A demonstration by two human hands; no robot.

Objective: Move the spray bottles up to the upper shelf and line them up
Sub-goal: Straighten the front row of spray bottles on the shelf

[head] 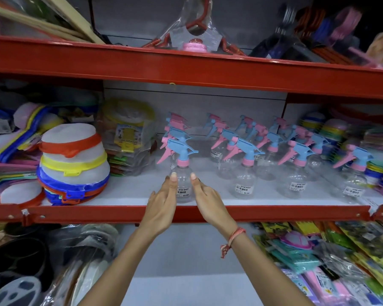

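Several clear spray bottles with blue and pink trigger heads stand in rows on the white middle shelf [128, 191], which has a red front edge. The front-left bottle [182, 173] stands upright at the shelf's front. My left hand [164, 202] and my right hand [205, 202] flank this bottle, flat palms facing each other, fingertips level with its shoulders. Whether the palms touch the bottle is unclear. More bottles stand to the right, among them one [244, 173] and another [297, 175] in the front row. The far-right bottle [353, 180] is blurred.
A stack of round lidded containers [73, 164] fills the shelf's left side, with packaged goods [128, 138] beside it. The red shelf above [186, 67] holds bagged hangers [192, 36]. Colourful packets [380, 155] crowd the right end. The shelf below holds packaged items [318, 261].
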